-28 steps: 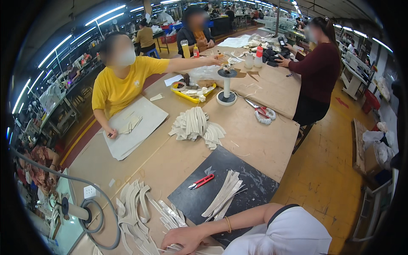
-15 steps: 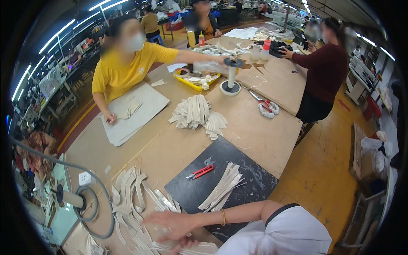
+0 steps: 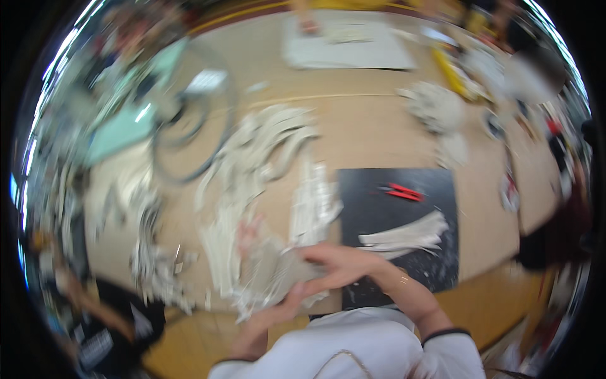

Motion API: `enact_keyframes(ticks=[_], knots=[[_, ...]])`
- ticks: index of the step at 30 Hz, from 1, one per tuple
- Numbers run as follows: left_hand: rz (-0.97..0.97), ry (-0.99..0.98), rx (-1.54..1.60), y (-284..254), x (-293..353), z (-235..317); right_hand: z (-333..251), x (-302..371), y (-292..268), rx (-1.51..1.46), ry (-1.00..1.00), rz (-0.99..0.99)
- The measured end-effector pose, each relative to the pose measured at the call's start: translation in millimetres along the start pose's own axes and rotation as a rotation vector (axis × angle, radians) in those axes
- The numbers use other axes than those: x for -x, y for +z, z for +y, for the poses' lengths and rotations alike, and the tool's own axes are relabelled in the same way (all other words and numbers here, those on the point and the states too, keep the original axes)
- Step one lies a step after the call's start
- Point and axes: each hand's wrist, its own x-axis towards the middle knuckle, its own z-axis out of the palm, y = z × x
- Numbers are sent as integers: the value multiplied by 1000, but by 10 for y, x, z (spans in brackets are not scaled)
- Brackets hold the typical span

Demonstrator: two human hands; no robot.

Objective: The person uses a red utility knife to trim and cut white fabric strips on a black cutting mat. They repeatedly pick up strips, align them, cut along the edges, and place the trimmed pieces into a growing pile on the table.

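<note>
The picture is smeared by motion. Near the table's front edge, my right hand (image 3: 334, 266) curls around a pale, greyish-white bundle of strips (image 3: 274, 268). From below, my left hand (image 3: 281, 311) closes on the same bundle, its fingers partly hidden. Loose cream strips (image 3: 259, 151) spread over the table just beyond my hands, and a straighter stack of strips (image 3: 310, 205) lies close to my right hand. To the right, a black cutting mat (image 3: 356, 202) carries red thread snips (image 3: 404, 192) and a small fan of cream strips (image 3: 407, 234).
A grey cable (image 3: 165, 167) loops at the left, near a pale green surface (image 3: 113, 139). Another strip heap (image 3: 151, 246) lies left of me, beside a person in black (image 3: 120, 322). At far right sit a cream pile (image 3: 435, 107) and a yellow tray (image 3: 447, 69).
My view has swung to the left, so the mat and snips appear turned. My hands have come together around the pale bundle at the table's front edge.
</note>
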Motion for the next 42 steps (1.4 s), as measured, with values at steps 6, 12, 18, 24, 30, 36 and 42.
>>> enact_keyframes(ticks=[6,12,18,24,30,36,42], knots=[[-10,135,-277,4,-131,-141,233,214,175,-534,148,106],[534,-141,-671,-482,-145,-656,512,167,144,-910,23,298],[640,-407,-716,-769,64,-1082,529,151,33,-875,-24,255],[631,-336,-555,-790,-23,-794,558,-32,282,-820,103,366],[370,-241,-145,-112,-5,-422,472,-241,540,-595,362,479],[128,-225,383,-195,-9,-380,410,-210,432,-568,422,484],[427,-168,-646,-729,-118,-672,564,-107,386,-945,290,229]])
